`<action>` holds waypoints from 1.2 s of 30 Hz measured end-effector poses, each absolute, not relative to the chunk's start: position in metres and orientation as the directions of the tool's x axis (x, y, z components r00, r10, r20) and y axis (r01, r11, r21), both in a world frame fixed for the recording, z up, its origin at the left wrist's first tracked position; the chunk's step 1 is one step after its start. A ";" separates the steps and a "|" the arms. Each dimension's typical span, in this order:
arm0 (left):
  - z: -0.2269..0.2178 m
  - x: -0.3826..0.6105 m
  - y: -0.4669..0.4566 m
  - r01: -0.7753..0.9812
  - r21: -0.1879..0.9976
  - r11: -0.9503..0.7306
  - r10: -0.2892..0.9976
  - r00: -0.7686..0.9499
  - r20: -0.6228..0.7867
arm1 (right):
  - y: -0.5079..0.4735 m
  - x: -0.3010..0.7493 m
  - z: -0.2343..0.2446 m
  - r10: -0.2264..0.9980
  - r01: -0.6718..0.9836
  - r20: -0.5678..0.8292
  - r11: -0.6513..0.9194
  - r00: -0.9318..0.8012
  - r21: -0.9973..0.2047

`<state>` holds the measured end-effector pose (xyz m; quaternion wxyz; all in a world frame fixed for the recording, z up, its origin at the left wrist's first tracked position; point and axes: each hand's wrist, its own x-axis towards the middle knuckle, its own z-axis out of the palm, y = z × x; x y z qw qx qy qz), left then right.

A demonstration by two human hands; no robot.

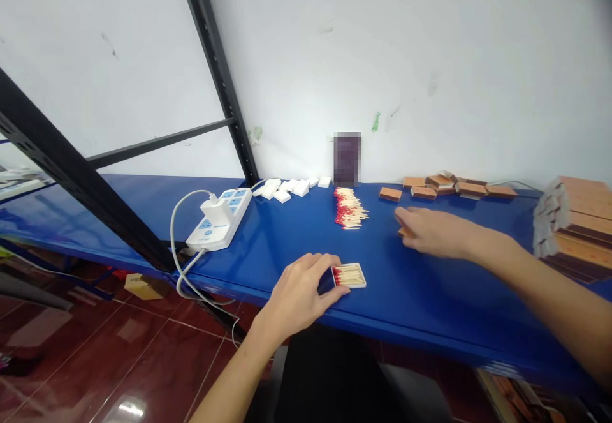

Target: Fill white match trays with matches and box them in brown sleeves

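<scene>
I see, over the feed, a white power strip (218,235) left of centre, a black metal post (215,59) upper left, a yellow box (143,287) on red tiles (109,346) lower left.

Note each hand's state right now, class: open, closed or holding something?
Left hand: holding the white match tray between its fingers.
Right hand: closed on a small orange-brown box.

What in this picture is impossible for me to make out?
In the head view:
Small orange-brown cardboard piece: shape mostly hidden by the right hand.
White cardboard matchbox tray: left end behind the left hand.
Dark purple upright rectangle: any markings lost to pixelation.
Orange-brown matchbox stack: print too small and blurred.
</scene>
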<state>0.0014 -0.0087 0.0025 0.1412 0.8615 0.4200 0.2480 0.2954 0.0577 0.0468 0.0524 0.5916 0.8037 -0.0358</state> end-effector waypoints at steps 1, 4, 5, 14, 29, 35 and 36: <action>0.002 0.001 -0.009 0.649 0.449 -0.614 0.789 0.529 0.313 | 0.054 0.292 0.050 0.912 0.921 -0.135 0.377 -0.387 -0.094; 0.001 0.001 -0.008 0.630 0.433 -0.645 0.764 0.550 0.338 | 0.038 0.272 0.059 0.781 0.776 -0.162 0.528 -0.604 -0.346; 0.000 0.001 -0.007 0.625 0.427 -0.654 0.756 0.556 0.345 | 0.032 0.265 0.061 0.746 0.733 -0.156 0.554 -0.648 -0.396; -0.003 0.001 -0.006 0.622 0.429 -0.655 0.756 0.538 0.373 | 0.021 0.239 0.052 0.698 0.610 -0.014 0.615 -0.715 -0.500; -0.005 0.000 -0.005 0.621 0.440 -0.649 0.761 0.526 0.380 | 0.030 0.247 0.051 0.684 0.611 0.017 0.663 -0.729 -0.433; -0.006 0.000 -0.004 0.587 0.465 -0.663 0.748 0.538 0.388 | 0.032 0.249 0.049 0.689 0.614 0.005 0.649 -0.725 -0.448; -0.006 -0.001 -0.004 0.581 0.462 -0.670 0.742 0.546 0.390 | 0.033 0.249 0.048 0.691 0.613 0.010 0.648 -0.723 -0.453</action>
